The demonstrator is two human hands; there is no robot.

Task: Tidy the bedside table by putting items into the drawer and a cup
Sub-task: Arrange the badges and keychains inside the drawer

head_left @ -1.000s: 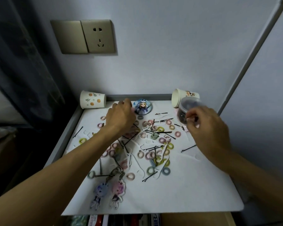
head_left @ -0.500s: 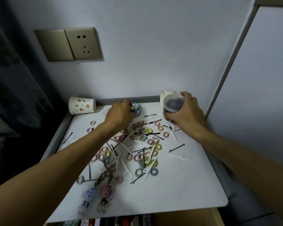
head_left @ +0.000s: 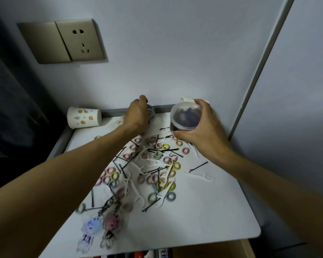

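My left hand grips the round blue badge at the back edge of the white table top; only a sliver of the badge shows past my fingers. My right hand holds a small clear lidded jar with dark contents, lifted just above the table. A patterned paper cup lies on its side at the back left. A second paper cup lies behind the jar, mostly hidden. Several small hair ties, black hairpins and white floss picks are scattered over the middle.
Two acrylic keychains lie near the front left. A grey raised rim runs along the table's back and left. Below the front edge an open drawer shows items inside. The wall with a socket stands behind; a cabinet side stands right.
My left hand closed on the badge and raised it at the back edge. My right hand carried the jar left and toward the back, in front of the right cup.
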